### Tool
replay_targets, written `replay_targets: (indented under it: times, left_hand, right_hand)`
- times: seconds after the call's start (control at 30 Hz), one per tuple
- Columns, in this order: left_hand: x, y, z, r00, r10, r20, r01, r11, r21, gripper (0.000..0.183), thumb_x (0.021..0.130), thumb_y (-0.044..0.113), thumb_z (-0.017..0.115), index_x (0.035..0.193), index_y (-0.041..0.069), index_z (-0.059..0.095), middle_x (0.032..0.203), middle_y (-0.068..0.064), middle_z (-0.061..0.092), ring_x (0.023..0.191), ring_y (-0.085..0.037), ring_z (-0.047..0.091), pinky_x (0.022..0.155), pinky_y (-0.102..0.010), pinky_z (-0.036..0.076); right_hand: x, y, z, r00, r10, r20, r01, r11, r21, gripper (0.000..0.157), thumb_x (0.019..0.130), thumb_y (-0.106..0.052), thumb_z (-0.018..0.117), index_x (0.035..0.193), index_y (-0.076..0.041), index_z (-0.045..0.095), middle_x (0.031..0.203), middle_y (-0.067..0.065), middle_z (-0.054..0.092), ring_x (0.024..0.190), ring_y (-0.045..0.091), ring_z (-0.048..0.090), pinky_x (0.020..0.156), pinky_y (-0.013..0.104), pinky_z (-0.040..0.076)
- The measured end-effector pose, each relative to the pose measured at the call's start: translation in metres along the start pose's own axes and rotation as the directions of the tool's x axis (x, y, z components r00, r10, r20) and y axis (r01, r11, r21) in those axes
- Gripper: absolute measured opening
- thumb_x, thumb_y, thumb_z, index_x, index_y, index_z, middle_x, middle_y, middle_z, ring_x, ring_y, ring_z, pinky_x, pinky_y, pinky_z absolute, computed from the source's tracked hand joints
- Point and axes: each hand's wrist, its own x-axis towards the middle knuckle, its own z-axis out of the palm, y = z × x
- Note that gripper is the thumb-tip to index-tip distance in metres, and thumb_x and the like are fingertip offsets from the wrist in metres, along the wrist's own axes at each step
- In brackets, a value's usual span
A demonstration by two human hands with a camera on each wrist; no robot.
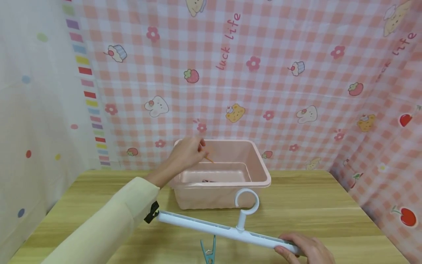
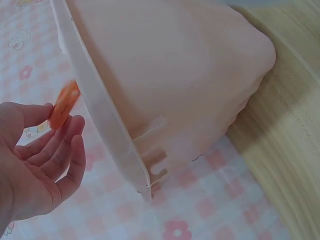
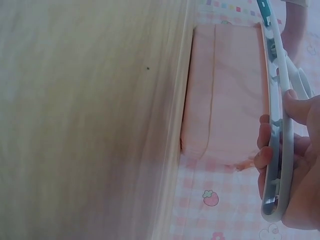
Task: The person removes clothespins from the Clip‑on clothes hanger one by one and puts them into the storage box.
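Over the left side of a pink plastic bin [image 1: 217, 198], my left hand [image 1: 189, 152] pinches a small orange clothespin [image 2: 65, 105] between thumb and fingers. The clothespin is slightly blurred in the left wrist view. My right hand [image 1: 308, 249] grips the right end of a pale blue-white hanger [image 1: 197, 223] with a round hook, thumb on one side and fingers on the other. The hanger is held tilted in front of the bin, its left end close to my left sleeve. Below its bar a teal clothespin [image 1: 210, 255] shows, cut off by the frame's lower edge.
Small dark items [image 1: 207, 180] lie on the bin's floor, too small to make out. The bin stands on a wooden table [image 1: 296, 205], near its back edge. Behind the table hangs a pink checked cloth [image 1: 277, 91]; a pale dotted cloth [image 1: 43, 110] hangs at left.
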Motion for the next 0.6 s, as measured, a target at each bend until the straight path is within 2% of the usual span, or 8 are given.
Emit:
replay_targets:
  times: [0.2,0.33,0.6]
  left_hand:
    - [0.000,0.005,-0.004,1.000,-0.006,0.005,0.006,1.000,0.004,0.026,0.094,0.024,0.070,0.114,0.009,0.065,0.100,-0.007,0.075,0.085,-0.020,0.069,0.071,-0.032,0.057]
    - [-0.004,0.008,-0.007,1.000,0.012,0.002,-0.012,1.000,0.006,0.026,0.094,0.028,0.072,0.111,0.010,0.066,0.100,-0.006,0.074,0.086,-0.019,0.069,0.070,-0.030,0.057]
    - [-0.015,0.016,-0.011,0.999,0.015,0.039,-0.012,0.996,-0.091,0.025,0.094,0.026,0.072,0.108,0.006,0.067,0.102,-0.009,0.073,0.083,-0.019,0.067,0.067,-0.025,0.057]
  right_hand:
    - [-0.001,0.000,0.001,0.999,-0.032,-0.025,0.032,0.999,0.000,0.017,0.080,-0.035,0.085,0.091,-0.034,0.072,0.072,-0.028,0.059,0.059,-0.009,0.042,0.054,0.017,0.038]
    - [0.000,-0.002,0.002,1.000,0.000,-0.020,0.000,1.000,-0.018,0.017,0.080,-0.038,0.084,0.090,-0.036,0.071,0.071,-0.028,0.058,0.059,-0.009,0.042,0.055,0.017,0.037]
    - [0.001,-0.006,0.002,0.998,0.065,0.002,-0.065,0.996,-0.059,0.017,0.081,-0.044,0.082,0.092,-0.037,0.071,0.070,-0.026,0.058,0.058,-0.006,0.041,0.054,0.017,0.033]
